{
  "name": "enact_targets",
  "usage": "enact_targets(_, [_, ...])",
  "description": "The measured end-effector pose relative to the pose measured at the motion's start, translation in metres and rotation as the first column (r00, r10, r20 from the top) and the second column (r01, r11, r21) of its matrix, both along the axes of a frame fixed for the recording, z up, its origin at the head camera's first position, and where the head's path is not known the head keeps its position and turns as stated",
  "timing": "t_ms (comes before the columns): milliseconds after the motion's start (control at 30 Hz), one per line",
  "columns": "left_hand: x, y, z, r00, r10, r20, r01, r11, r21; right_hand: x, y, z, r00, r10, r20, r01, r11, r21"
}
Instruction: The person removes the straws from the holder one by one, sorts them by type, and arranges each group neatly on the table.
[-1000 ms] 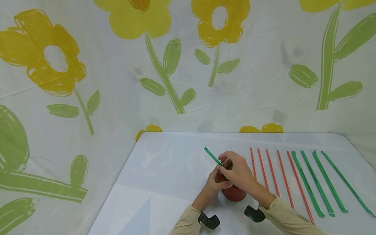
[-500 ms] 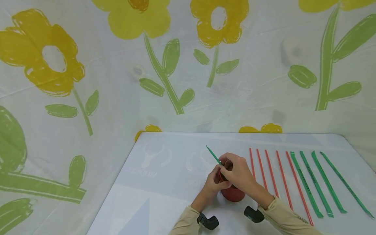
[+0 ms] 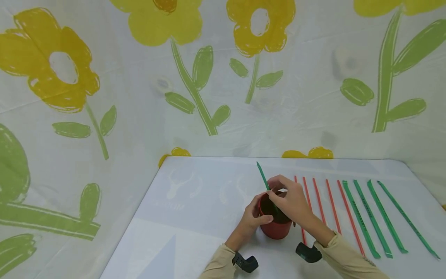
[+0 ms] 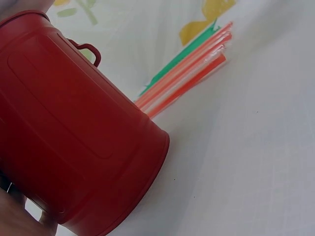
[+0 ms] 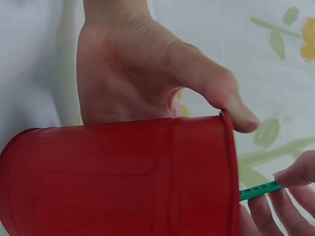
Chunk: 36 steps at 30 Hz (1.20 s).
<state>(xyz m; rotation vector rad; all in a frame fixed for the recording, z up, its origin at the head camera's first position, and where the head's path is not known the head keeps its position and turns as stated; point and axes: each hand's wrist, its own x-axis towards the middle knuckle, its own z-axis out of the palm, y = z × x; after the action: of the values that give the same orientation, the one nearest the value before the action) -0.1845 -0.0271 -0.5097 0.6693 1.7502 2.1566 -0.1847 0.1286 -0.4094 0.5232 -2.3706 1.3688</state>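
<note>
A red metal bucket (image 3: 275,230) with a small side handle stands on the table, tilted little if at all. My left hand (image 3: 251,219) holds it at the left side, thumb over the rim, as the right wrist view also shows. Over the opening, my right hand (image 3: 292,199) pinches a slim green wrapped straw (image 3: 263,175) between thumb and finger. Its upper end points up and leans left. In the right wrist view dark print shows on the green straw (image 5: 260,190), whose lower part passes behind the bucket's rim. The bucket's inside looks dark, and its contents are hard to make out.
Several red straws (image 3: 333,205) lie in a row to the right of the bucket. Several green wrapped straws (image 3: 373,219) lie beyond them, out to the table's right side. A flower-printed curtain (image 3: 299,97) hangs behind the table's back edge.
My right hand has shifted to the right, and the green straw has swung more upright. More of the bucket's opening shows. My left hand keeps its hold on the bucket.
</note>
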Motion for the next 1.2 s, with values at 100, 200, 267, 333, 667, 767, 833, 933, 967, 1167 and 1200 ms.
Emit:
enact_targets(100, [-0.001, 0.0, -0.002, 1.0, 0.006, 0.001, -0.006, 1.0, 0.008, 0.0, 0.003, 0.003, 0.999, -0.016, 0.027, 0.016, 1.0, 0.007])
enact_targets(200, [-0.001, -0.001, -0.003, 1.0, 0.008, 0.008, -0.009, 1.0, 0.009, 0.0, 0.006, 0.006, 0.999, -0.029, 0.042, 0.029, 1.0, -0.001])
enact_targets(267, [0.0, -0.001, -0.002, 1.0, 0.015, 0.007, -0.015, 1.0, -0.001, 0.0, 0.007, 0.009, 0.998, -0.03, 0.048, 0.031, 0.999, -0.024])
enact_targets(333, [0.001, -0.001, -0.001, 1.0, 0.025, 0.004, -0.025, 1.0, -0.004, -0.001, 0.01, 0.012, 0.998, -0.035, 0.043, 0.037, 0.998, -0.042])
enact_targets(667, [0.002, 0.0, -0.002, 0.999, 0.038, -0.025, -0.038, 0.999, 0.002, 0.0, 0.027, 0.029, 0.999, -0.045, -0.023, 0.042, 0.991, -0.124])
enact_targets(767, [0.002, 0.001, -0.002, 0.999, 0.039, -0.03, -0.039, 0.999, 0.013, 0.001, 0.032, 0.036, 0.999, -0.021, -0.024, 0.017, 0.984, -0.178])
enact_targets(833, [0.002, 0.001, -0.002, 0.999, 0.038, -0.032, -0.038, 0.999, 0.022, 0.001, 0.036, 0.041, 0.999, -0.018, -0.033, 0.01, 0.979, -0.205])
enact_targets(933, [0.002, 0.001, -0.002, 0.999, 0.032, -0.022, -0.031, 0.999, 0.031, 0.002, 0.04, 0.047, 0.999, -0.027, -0.043, 0.016, 0.973, -0.232])
enact_targets(967, [0.002, 0.001, -0.002, 0.999, 0.031, -0.02, -0.03, 0.999, 0.031, 0.003, 0.042, 0.049, 0.998, -0.039, -0.047, 0.028, 0.973, -0.23])
enact_targets(1167, [0.002, 0.001, -0.002, 0.999, 0.034, -0.018, -0.033, 0.999, 0.024, 0.003, 0.054, 0.06, 0.992, 0.011, -0.126, -0.056, 0.93, -0.362])
enact_targets(1200, [0.003, 0.002, -0.002, 0.999, 0.035, -0.018, -0.034, 0.999, 0.023, 0.003, 0.056, 0.062, 0.989, 0.028, -0.147, -0.084, 0.916, -0.392])
